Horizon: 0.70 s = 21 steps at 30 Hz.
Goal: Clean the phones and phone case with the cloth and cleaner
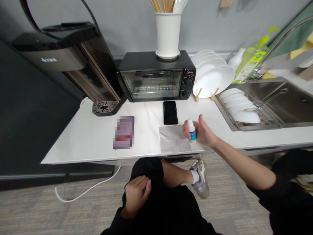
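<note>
My right hand (204,132) is at the counter's front edge, its fingers around a small white spray bottle (192,131) with a blue label; the thumb points up, off the bottle. Under and left of the bottle lies a grey cloth (174,139), reaching the counter edge. Just behind the cloth a black phone (170,113) lies flat. My left hand (137,193) rests low over my dark clothing, below the counter, its fingers curled in; nothing shows in it. Farther left on the counter lies a purple packet (124,133), its surface blurred.
A toaster oven (154,78) stands at the back, bearing a white utensil holder (168,34). To its left is a tall dispenser (83,65). White plates (214,80), a green soap bottle (251,62) and a sink (288,114) with bowls are at the right.
</note>
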Available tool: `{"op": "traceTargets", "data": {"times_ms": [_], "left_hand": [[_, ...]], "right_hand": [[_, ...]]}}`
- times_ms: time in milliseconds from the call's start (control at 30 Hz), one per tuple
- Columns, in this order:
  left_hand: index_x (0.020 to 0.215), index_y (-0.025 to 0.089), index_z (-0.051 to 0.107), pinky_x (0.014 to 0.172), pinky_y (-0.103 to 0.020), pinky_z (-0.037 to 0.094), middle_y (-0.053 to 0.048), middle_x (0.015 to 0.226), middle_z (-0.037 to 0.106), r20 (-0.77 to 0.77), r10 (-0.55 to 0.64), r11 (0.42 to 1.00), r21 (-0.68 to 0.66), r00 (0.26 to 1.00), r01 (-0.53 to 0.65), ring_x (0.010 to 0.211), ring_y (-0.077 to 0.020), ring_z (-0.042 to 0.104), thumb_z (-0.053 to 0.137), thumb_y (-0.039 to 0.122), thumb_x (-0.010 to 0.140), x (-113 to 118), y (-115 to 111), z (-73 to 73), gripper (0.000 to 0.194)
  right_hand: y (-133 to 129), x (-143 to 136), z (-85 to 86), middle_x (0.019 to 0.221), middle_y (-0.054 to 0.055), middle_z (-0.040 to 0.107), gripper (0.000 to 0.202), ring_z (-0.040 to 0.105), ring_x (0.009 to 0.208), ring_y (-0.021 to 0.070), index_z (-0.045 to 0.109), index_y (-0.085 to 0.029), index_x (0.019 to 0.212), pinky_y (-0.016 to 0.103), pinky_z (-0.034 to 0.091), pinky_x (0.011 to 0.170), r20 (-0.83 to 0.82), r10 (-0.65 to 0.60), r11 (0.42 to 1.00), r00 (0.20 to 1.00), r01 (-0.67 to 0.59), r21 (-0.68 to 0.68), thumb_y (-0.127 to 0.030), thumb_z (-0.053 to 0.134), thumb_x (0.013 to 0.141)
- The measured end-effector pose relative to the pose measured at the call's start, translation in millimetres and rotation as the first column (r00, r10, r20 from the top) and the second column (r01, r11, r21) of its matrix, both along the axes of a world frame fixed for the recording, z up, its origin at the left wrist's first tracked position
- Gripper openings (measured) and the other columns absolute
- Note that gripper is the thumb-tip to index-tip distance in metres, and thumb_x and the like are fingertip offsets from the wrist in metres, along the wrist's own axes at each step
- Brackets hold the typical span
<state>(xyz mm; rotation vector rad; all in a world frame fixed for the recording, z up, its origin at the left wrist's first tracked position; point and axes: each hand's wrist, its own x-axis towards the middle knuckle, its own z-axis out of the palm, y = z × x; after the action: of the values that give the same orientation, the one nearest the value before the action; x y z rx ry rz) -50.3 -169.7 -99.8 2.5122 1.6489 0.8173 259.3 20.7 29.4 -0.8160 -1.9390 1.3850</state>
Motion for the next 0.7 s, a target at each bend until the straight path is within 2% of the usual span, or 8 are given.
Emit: {"op": "traceTargets", "data": {"times_ms": [67,133,200,233,333,467,533,700], "left_hand": [[0.065,0.022,0.049,0.059,-0.03,0.036,0.002,0.059,0.053,-0.001,0.002,1.0,0.007,1.0,-0.002,0.056,-0.0131,0.054,0.045,0.02,0.104,0,0,0.6,0.039],[0.064,0.022,0.048,0.058,-0.03,0.035,0.002,0.059,0.053,-0.002,0.001,1.0,0.011,1.0,-0.001,0.055,-0.0131,0.053,0.045,0.021,0.104,1,1,1.1,0.04],[0.064,0.022,0.048,0.057,-0.03,0.035,0.002,0.059,0.053,-0.004,0.004,1.0,0.011,1.0,-0.004,0.055,-0.013,0.053,0.045,0.021,0.104,1,2,1.6,0.04],[0.064,0.022,0.049,0.057,-0.03,0.035,0.002,0.059,0.053,-0.005,0.006,1.0,0.011,1.0,-0.006,0.055,-0.0129,0.053,0.045,0.021,0.104,1,2,1.9,0.04],[0.063,0.022,0.049,0.058,-0.029,0.036,0.002,0.059,0.053,-0.006,0.015,1.0,0.007,1.0,-0.015,0.055,-0.0126,0.053,0.045,0.021,0.104,1,1,2.9,0.041],[0.063,0.022,0.05,0.058,-0.03,0.036,0.002,0.06,0.054,-0.011,0.013,1.0,-0.004,1.0,-0.013,0.055,-0.0127,0.053,0.045,0.02,0.103,2,1,4.6,0.04],[0.063,0.022,0.05,0.057,-0.03,0.035,0.002,0.06,0.054,-0.01,0.015,1.0,-0.01,1.0,-0.015,0.055,-0.0127,0.053,0.045,0.02,0.103,1,1,4.9,0.04],[0.063,0.022,0.048,0.058,-0.03,0.035,0.002,0.06,0.053,0.001,0.011,1.0,-0.022,1.0,-0.011,0.056,-0.0129,0.052,0.046,0.019,0.103,0,0,3.1,0.04]], "right_hand": [[-6,-6,6.1,0.059,-0.001,0.043,0.077,0.043,0.055,0.0159,0.043,-0.025,0.068,0.031,0.041,0.054,-0.061,0.011,1.0,0.998,-0.011,-0.013,-0.089,0.006,0.09],[-8,-7,12.0,0.058,-0.001,0.04,0.078,0.043,0.057,0.0168,0.037,-0.026,0.064,0.033,0.042,0.057,-0.09,-0.034,0.999,0.995,0.036,0.02,-0.089,-0.003,0.088],[-4,-5,14.9,0.058,0.001,0.041,0.08,0.044,0.057,0.0174,0.033,-0.027,0.061,0.034,0.043,0.059,0.004,-0.082,0.992,0.997,0.081,0.097,-0.084,-0.017,0.086],[0,-3,14.8,0.058,0.002,0.043,0.081,0.045,0.057,0.0173,0.034,-0.026,0.06,0.034,0.043,0.059,0.086,-0.092,0.987,0.992,0.08,0.137,-0.082,-0.017,0.088],[11,1,10.7,0.058,0.002,0.051,0.08,0.049,0.058,0.0161,0.046,-0.023,0.058,0.032,0.041,0.062,0.32,-0.11,0.976,0.941,0.04,0.216,-0.081,0.007,0.097],[20,-2,5.2,0.06,0.002,0.059,0.065,0.056,0.062,0.0195,0.072,-0.021,0.077,0.031,0.032,0.064,0.529,-0.244,0.932,0.813,0.045,0.36,-0.079,0.046,0.093],[22,-7,2.5,0.061,0.005,0.064,0.058,0.061,0.066,0.0228,0.076,-0.023,0.082,0.031,0.029,0.065,0.605,-0.293,0.906,0.74,0.014,0.422,-0.074,0.052,0.093],[25,-12,-7.1,0.064,0.008,0.07,0.048,0.065,0.067,0.0236,0.073,-0.022,0.068,0.032,0.026,0.063,0.723,-0.291,0.871,0.626,-0.139,0.471,-0.051,0.051,0.098]]}}
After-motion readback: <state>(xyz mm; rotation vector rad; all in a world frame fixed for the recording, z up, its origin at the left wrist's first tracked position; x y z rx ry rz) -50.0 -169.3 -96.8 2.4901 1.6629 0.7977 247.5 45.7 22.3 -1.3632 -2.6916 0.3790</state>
